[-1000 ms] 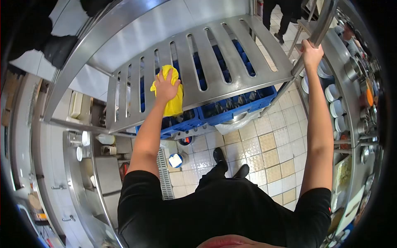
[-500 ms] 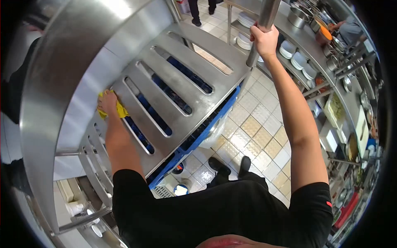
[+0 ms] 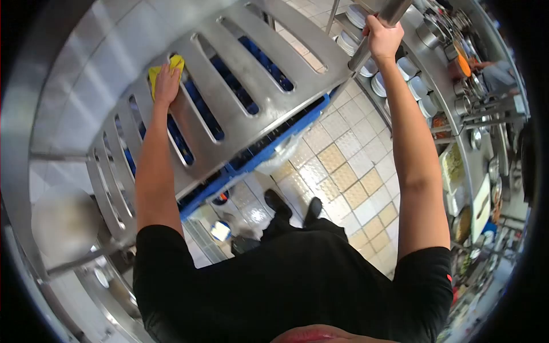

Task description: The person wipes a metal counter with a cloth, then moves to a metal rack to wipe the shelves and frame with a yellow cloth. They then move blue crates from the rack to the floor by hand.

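Note:
My left hand [image 3: 167,86] holds a yellow cloth [image 3: 177,62] against a slotted stainless steel shelf [image 3: 271,117]. The fingers press the cloth down near the shelf's back edge, beside the slots. My right hand [image 3: 384,41] is wrapped around the round metal post [image 3: 396,10] at the shelf's front right corner. Beneath the shelf, blue crates [image 3: 251,167] show through the slots and along the front edge; their contents are too dark to make out.
On the right runs a steel counter with pots [image 3: 429,33], an orange container [image 3: 458,67] and another person's arm [image 3: 496,75]. Stacked plates [image 3: 355,16] stand on its lower shelf. The tiled floor [image 3: 343,177] looks wet. A tiled wall [image 3: 108,63] stands behind the shelf.
The cloth under my left hand has shifted along the shelf, away from my body. My right hand still grips the post. The view has turned and shifted.

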`<move>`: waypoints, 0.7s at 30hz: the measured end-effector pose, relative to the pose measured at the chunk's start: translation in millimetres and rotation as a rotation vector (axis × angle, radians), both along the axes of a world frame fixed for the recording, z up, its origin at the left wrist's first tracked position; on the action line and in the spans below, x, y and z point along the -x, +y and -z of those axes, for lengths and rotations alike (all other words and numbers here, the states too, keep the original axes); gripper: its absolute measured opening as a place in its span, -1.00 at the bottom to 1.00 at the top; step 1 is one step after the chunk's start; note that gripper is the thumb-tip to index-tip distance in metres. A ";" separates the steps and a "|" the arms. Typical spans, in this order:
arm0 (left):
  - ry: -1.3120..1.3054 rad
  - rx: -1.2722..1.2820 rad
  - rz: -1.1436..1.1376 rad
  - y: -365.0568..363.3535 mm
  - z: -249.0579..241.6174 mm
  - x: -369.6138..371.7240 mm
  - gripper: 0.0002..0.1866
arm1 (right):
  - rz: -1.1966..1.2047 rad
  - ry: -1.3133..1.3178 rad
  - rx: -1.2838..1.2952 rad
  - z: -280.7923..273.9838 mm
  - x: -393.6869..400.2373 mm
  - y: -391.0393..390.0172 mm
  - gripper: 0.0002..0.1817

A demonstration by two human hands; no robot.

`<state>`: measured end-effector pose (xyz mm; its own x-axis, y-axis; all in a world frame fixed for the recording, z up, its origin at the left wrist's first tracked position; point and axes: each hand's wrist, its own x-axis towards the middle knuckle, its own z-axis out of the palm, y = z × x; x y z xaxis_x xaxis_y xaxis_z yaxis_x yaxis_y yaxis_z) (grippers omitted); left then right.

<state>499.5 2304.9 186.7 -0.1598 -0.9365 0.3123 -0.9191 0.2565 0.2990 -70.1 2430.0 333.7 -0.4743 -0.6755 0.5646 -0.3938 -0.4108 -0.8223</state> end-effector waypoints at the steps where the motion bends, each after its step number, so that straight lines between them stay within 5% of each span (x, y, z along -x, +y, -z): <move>1: 0.013 -0.007 0.001 25.2 -4.9 11.3 -0.34 | -0.010 0.024 0.005 -0.8 -0.2 0.7 -0.86; 4: -0.040 0.053 0.046 78.6 -2.5 25.3 -0.50 | -0.023 -0.091 0.013 0.6 -2.2 -1.8 -0.86; 5: -0.326 0.140 0.138 92.2 7.1 20.3 -0.57 | -0.026 -0.074 0.022 1.2 1.0 -5.2 -0.83; 13: -0.268 0.163 0.150 229.9 3.3 57.6 -0.66 | -0.069 -0.120 -0.035 -7.7 -1.4 1.0 -0.80; 18: -0.292 -0.120 0.139 262.7 -23.6 77.6 -0.70 | -0.034 -0.109 -0.098 -0.8 4.0 -6.3 -0.79; 21: -0.322 0.123 0.256 272.3 -0.9 111.0 -0.68 | 0.051 -0.037 -0.057 5.3 4.8 -12.7 -0.80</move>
<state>388.5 2577.2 187.6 -0.4902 -0.8128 0.3149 -0.8624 0.5046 -0.0400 -75.0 2417.3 328.5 -0.5288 -0.6803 0.5076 -0.3823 -0.3430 -0.8580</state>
